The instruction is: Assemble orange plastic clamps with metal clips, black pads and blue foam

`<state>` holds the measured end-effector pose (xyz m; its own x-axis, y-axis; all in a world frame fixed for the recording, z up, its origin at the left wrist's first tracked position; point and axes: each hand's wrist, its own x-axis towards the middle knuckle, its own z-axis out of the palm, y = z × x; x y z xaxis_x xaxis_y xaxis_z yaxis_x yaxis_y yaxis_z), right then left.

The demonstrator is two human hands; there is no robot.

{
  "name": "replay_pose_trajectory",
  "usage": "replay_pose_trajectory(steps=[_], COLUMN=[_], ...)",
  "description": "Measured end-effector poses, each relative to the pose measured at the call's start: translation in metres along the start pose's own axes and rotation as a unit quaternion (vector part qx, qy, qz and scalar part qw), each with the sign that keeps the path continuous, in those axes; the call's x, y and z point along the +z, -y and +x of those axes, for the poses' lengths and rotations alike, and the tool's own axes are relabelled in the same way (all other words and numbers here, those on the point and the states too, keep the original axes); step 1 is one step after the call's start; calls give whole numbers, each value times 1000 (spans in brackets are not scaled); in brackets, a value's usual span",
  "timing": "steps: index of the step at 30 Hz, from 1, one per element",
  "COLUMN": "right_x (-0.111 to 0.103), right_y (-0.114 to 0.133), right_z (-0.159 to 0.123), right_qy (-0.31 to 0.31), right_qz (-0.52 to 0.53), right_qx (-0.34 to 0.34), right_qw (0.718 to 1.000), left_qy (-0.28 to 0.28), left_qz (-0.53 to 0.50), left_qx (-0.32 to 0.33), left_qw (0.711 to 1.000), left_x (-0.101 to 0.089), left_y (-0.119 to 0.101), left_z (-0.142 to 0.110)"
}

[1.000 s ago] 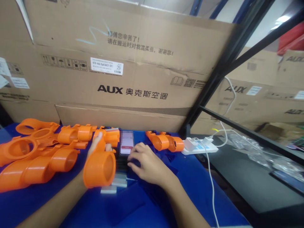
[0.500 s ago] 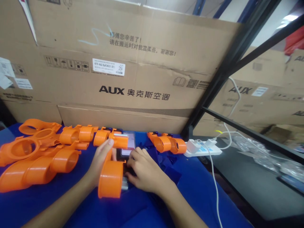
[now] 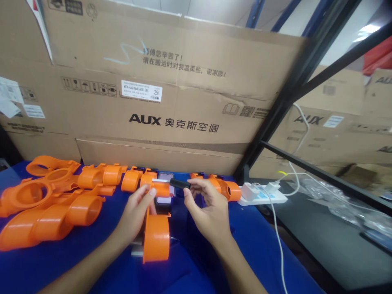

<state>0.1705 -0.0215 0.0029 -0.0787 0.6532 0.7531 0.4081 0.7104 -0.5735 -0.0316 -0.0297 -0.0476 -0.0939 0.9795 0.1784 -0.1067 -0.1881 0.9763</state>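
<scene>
My left hand [image 3: 137, 208] grips an orange plastic ring part [image 3: 157, 237], its wide ring hanging below my fingers. Along the top of this part lies a light, narrow strip [image 3: 161, 180]. My right hand [image 3: 211, 204] pinches a short black cylinder [image 3: 180, 183] between thumb and fingers, its left end by the tip of the strip; whether they touch I cannot tell. Behind the orange part a phone-like device [image 3: 165, 200] is partly covered. Below my left hand, a flat grey piece [image 3: 136, 250] lies partly hidden on the blue cloth [image 3: 107, 261].
Several large orange ring parts [image 3: 55, 220] lie on the left. Smaller orange parts with black pieces [image 3: 131, 179] stand at the back, with more [image 3: 234, 191] behind my right hand. A white power strip [image 3: 263, 192] with cables sits right. A large cardboard box [image 3: 183, 151] closes off the back.
My right hand has risen from the cloth and moved right, now showing the black cylinder. My left hand has shifted slightly right with the orange part.
</scene>
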Motion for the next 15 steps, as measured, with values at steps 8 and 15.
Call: replay_pose_trajectory(steps=[8, 15], right_x=[9, 12], right_y=[1, -1], right_z=[0, -2], right_qy=[71, 88], right_qz=[-40, -21], right_qx=[-39, -36], right_qw=[996, 995], left_qy=[58, 58], left_qz=[28, 32], left_qx=[-16, -3], left_qw=[998, 998], left_x=[3, 3], left_y=[-2, -1], left_z=[-5, -4])
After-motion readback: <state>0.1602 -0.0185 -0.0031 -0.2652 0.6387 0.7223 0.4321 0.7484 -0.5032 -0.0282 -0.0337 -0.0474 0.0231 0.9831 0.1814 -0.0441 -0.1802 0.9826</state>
